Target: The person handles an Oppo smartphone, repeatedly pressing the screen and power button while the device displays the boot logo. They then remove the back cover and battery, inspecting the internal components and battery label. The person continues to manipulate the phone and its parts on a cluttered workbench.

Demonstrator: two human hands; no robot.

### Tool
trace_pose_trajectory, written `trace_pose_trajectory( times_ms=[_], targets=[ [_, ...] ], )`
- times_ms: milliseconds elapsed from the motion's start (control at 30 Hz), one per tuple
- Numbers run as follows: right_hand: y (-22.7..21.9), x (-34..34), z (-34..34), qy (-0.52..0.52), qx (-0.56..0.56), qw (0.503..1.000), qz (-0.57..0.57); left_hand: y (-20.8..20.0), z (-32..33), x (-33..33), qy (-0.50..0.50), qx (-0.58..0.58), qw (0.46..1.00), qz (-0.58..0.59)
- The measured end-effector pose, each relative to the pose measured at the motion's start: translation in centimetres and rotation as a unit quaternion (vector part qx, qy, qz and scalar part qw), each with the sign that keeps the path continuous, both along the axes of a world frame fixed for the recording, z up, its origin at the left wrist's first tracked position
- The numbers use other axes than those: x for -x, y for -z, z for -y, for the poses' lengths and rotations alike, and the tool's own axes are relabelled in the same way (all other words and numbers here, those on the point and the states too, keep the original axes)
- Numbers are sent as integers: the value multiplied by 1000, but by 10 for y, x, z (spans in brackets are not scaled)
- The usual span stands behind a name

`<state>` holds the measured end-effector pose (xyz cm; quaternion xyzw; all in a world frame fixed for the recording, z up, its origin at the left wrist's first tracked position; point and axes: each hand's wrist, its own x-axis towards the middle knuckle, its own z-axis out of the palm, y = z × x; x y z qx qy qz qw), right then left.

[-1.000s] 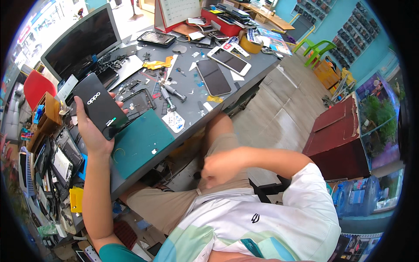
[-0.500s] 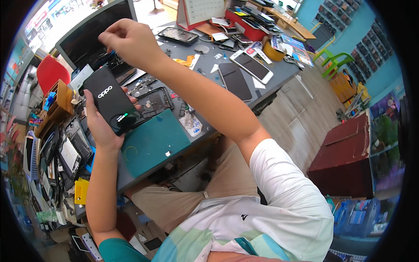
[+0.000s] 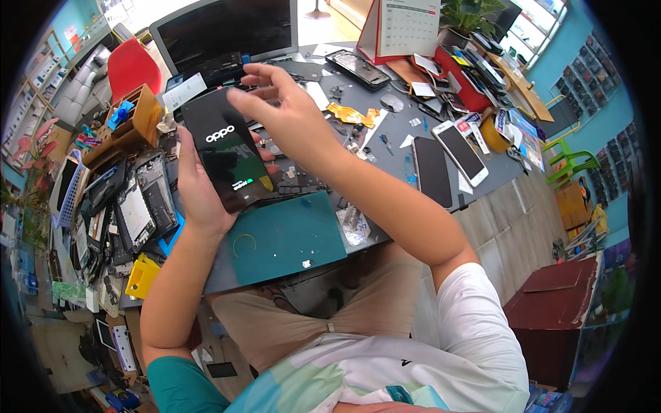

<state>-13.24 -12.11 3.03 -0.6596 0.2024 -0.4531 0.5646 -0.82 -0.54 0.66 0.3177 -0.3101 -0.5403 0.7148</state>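
Note:
My left hand point(image 3: 203, 199) grips a black smartphone point(image 3: 219, 155) from beneath, thumb along one long edge and fingertips showing past the other. White lettering glows on the phone's dark, glossy screen, and a small green mark sits near its lower end. Beside the phone's far end hovers my right hand point(image 3: 289, 117), its fingers apart and nothing seen in them. Whether its thumb touches the phone's edge, I cannot tell. Below the phone, a teal work mat point(image 3: 289, 237) lies at the desk's near edge with a thin yellow loop and small white bits on it.
Phone parts point(image 3: 134, 206) pile up at the left by a wooden box point(image 3: 138, 127) and a yellow holder point(image 3: 142, 275). An open laptop point(image 3: 227, 34) stands behind. Two phones, one black point(image 3: 432, 172), one white point(image 3: 461, 151), lie at right. A desk calendar point(image 3: 406, 27) stands farther back.
My right hand has come down closer to the phone, and its fingers have spread. The whole view has shifted, so the desk appears farther right. The phone stays in my left hand.

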Motion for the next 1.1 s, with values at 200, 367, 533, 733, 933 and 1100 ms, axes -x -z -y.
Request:
trace_pose_trajectory(
  times_ms=[200, 367, 533, 733, 933, 1100],
  targets=[
    [17, 12, -4, -89, 22, 996, 13, -5, -6, 2, -17, 3, 1000, 26],
    [16, 16, -13, -156, 1, 988, 3, -2, -6, -1, -39, 25, 999, 15],
    [21, 13, -17, -174, -2, 985, -4, 0, -5, -5, -57, 7, 998, 26],
    [24, 12, -20, -201, 12, 980, 13, -3, -7, -3, -53, -3, 999, 10],
    [27, 12, -21, -205, 14, 978, 17, -4, -4, -3, -58, 17, 998, 16],
    [24, 13, -23, -211, -4, 977, 26, -7, -5, -1, -60, 13, 998, 18]
  ],
)
